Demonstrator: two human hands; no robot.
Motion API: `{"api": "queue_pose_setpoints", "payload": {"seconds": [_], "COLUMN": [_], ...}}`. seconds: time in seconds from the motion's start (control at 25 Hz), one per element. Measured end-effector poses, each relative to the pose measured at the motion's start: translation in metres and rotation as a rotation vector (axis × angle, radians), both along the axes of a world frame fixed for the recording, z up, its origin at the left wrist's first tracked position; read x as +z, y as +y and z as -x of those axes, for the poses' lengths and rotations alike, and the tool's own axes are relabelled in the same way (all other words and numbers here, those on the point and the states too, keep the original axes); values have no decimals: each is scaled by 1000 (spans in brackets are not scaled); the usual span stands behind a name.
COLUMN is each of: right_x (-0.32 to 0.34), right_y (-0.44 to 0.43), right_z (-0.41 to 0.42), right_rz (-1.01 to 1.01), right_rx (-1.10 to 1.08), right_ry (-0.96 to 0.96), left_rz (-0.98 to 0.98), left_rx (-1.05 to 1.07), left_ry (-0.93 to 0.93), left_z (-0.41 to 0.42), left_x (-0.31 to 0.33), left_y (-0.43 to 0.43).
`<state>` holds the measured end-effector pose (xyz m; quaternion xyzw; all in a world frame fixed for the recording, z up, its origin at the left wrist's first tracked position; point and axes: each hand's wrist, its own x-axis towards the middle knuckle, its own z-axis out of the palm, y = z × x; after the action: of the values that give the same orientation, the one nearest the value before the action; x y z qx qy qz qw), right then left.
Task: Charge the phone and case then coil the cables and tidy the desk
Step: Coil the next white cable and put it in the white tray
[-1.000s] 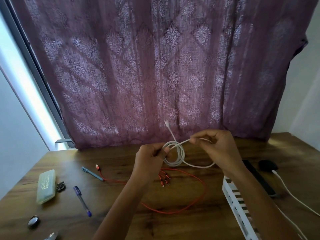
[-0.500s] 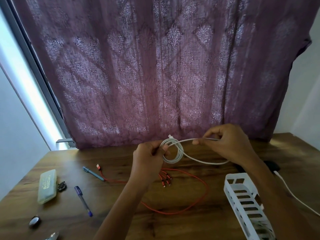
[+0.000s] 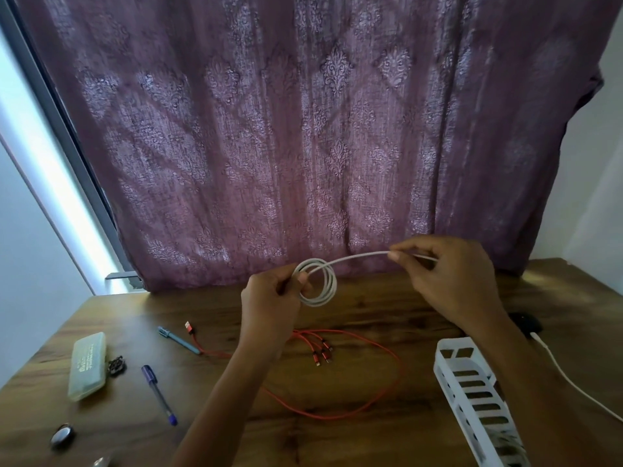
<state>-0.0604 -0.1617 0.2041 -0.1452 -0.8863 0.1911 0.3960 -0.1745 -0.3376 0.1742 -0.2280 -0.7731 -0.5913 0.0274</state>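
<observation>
- Beneath and between the hands, a red cable point(image 3: 397, 375) sprawls in a loose loop on the desk point(image 3: 371, 315). Its cluster of small plugs lies just right of the left forearm.
- Under the right forearm stands a white slotted basket point(image 3: 472, 392), partly hidden by that arm. Beyond the arm sit a black object point(image 3: 524, 323) and a white lead point(image 3: 573, 385).
- Well to the left of the left hand point(image 3: 269, 305) lie a blue pen point(image 3: 178, 339), a purple pen point(image 3: 158, 394), a pale green case point(image 3: 88, 365) and a small round metal piece point(image 3: 62, 435).
- The desk is dark, grainy wood. Behind both hands hangs a mauve curtain point(image 3: 303, 129) with a woven pattern.
- The white cable point(image 3: 333, 281) is smooth and thin, wound into a small round coil of several turns and held in the air above the desk.
- The left hand grips the coil with curled fingers.
- The right hand point(image 3: 451, 281) pinches the free strand between thumb and forefinger, and the strand arcs from the coil to it.
</observation>
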Motion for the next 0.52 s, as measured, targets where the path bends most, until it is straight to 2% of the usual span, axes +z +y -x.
{"api": "queue_pose_setpoints", "payload": {"seconds": [0.28, 0.44, 0.52], "right_x": [-27, -46, -45], "right_y": [2, -14, -23], "right_z": [26, 41, 41], "right_rz": [218, 197, 224], "right_rx": [90, 93, 212], "right_ry": [104, 94, 83], "left_rz": [-298, -331, -310], "left_rx": [-348, -387, -361], "left_ry": [-485, -543, -518], "left_z": [-9, -16, -17], "left_x": [2, 5, 4], "left_y": [1, 6, 6]}}
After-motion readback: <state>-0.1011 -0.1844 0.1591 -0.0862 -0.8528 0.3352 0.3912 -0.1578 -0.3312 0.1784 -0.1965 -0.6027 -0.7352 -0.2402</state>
